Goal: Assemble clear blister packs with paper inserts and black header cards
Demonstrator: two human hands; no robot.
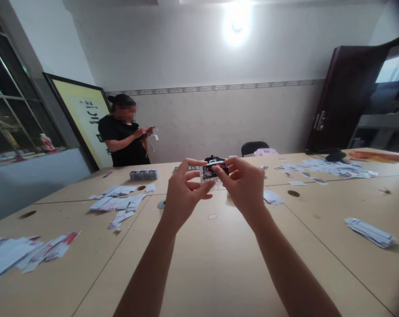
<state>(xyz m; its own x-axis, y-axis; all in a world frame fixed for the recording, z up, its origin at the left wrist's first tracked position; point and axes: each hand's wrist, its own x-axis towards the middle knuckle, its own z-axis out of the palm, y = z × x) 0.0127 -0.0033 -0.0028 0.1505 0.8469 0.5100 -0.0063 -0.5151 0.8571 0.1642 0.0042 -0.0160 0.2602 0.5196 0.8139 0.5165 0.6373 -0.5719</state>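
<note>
One small clear package with a black label is held above the table, the fingers of the left hand and right hand clamped on it. From it: one red-edged slip at six o'clock, one paper bundle at four, one person at ten.

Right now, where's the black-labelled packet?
In the head view, the packet is near the middle, just right of centre, held above the table between the left hand and the right hand.
</note>
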